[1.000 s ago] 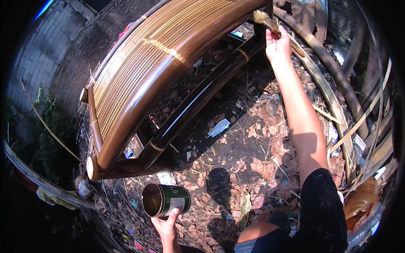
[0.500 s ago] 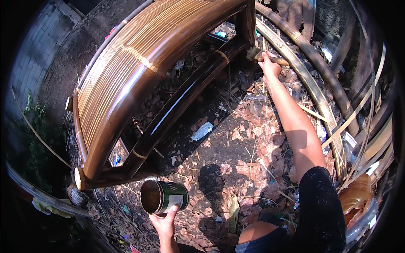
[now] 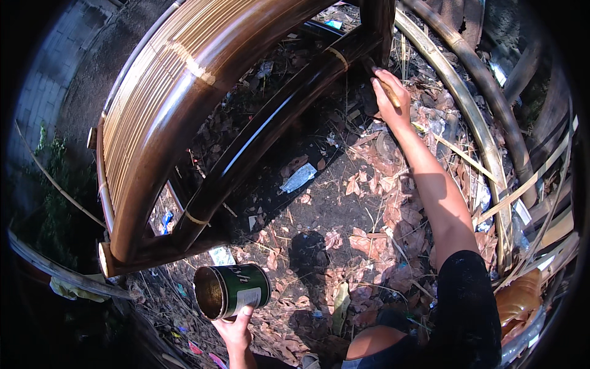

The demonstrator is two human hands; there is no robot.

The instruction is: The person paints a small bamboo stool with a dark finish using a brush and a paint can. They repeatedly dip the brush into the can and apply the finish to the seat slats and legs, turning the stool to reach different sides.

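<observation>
A bamboo bench [image 3: 161, 128] with a slatted top and thick glossy brown poles fills the upper left. My right hand [image 3: 393, 101] grips a paintbrush [image 3: 388, 93] by its wooden handle, at the bench's far right corner. The bristles meet or nearly meet the dark lower pole; shadow hides the exact contact. Low in the view, my left hand [image 3: 236, 329] is closed round a dark green tin can [image 3: 249, 288]. The can is tilted with its open mouth to the left, and its inside looks brown and coated.
Dry leaves [image 3: 369, 243] and scraps of litter cover the ground. Long bamboo poles [image 3: 464, 92] curve along the right side, with split strips beside them. A shiny orange-brown object [image 3: 518, 298] lies at the lower right. A block wall [image 3: 46, 92] stands at the far left.
The brush has turned from pointing left, away from the pole, to reach up to the bench's lower corner. The can has shifted slightly left. My view has moved a little.
</observation>
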